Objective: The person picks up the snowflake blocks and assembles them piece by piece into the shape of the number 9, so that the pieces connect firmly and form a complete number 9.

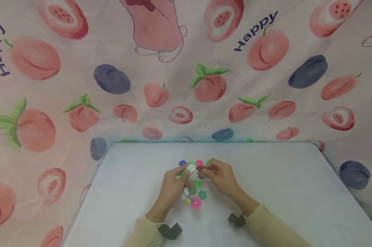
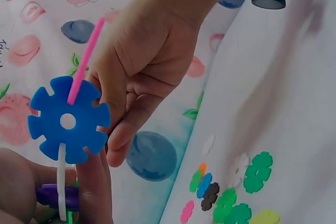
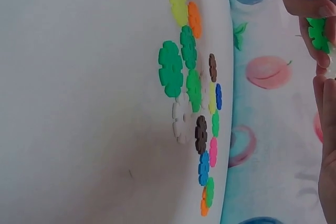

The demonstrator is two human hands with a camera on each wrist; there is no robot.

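In the head view, my left hand (image 1: 173, 185) holds a cluster of joined notched plastic discs. A white disc (image 1: 191, 168) shows at its fingertips, and a pink disc (image 1: 196, 203) sits at the cluster's lower end. My right hand (image 1: 223, 176) faces it closely, pinching a small dark brown disc (image 1: 200, 168). In the left wrist view, a blue disc (image 2: 89, 121) of the cluster has a pink disc (image 2: 86, 59) and a white disc (image 2: 61, 182) slotted into it, both edge-on. A purple disc (image 2: 47, 195) lies among the left fingers; a green disc (image 3: 317, 32) appears in the right wrist view.
Loose discs lie on the white table (image 1: 266, 206) beyond and under the hands, including a large green disc (image 3: 170, 69), a yellow disc (image 3: 178, 3) and a brown disc (image 3: 201, 135). A fruit-patterned cloth (image 1: 179, 79) hangs behind the table's far edge.
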